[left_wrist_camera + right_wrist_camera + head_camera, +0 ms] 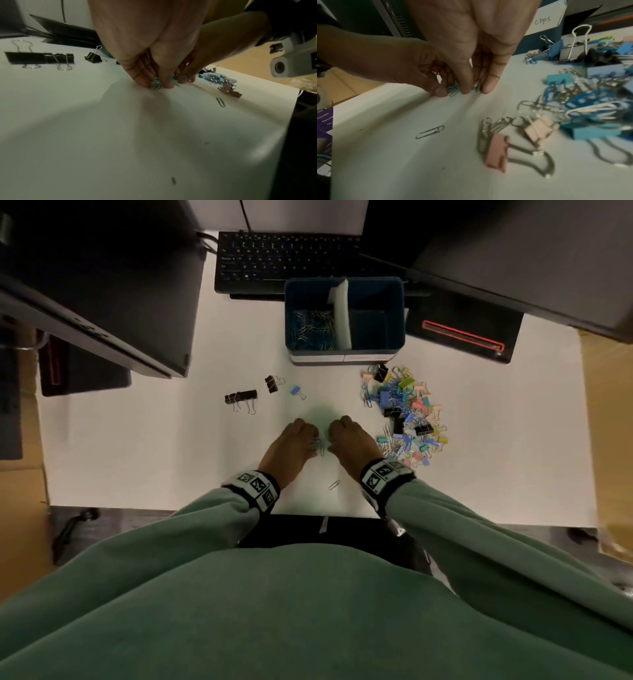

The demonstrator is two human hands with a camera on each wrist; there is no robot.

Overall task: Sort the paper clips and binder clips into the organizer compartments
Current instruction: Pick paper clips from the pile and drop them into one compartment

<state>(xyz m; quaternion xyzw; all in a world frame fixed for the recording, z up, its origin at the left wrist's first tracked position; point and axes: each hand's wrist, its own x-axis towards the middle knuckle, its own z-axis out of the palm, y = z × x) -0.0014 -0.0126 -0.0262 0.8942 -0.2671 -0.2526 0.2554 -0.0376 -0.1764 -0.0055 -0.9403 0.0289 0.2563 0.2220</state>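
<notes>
Centre of the head view, just below the middle: left hand and right hand meet fingertip to fingertip on the white desk, both curled down over a small bunch of paper clips

Left wrist view: left fingers pinch silver and blue clips against the desk; right wrist view shows the right fingers closing on the same bunch from the other side. Likely reason for using both hands: thin flat clips are hard to lift off a smooth top, so they get raked into a cluster first

One stray paper clip lies lower centre, between the wrists, apart from the bunch

Organizer sits upper centre, blue box with a white divider. Compartment left of the divider already holds paper clips, so the bunch probably goes there. Compartment right of the divider looks bare, presumably kept for binder clips

Mixed pile of coloured binder clips and some paper clips lies right of centre, just beside the right hand; still to be sorted

Left of centre: three black binder clips and one small blue one, set apart from the pile, perhaps grouped for a later move

Judgement: sorting is partway, most binder clips not yet placed
</notes>
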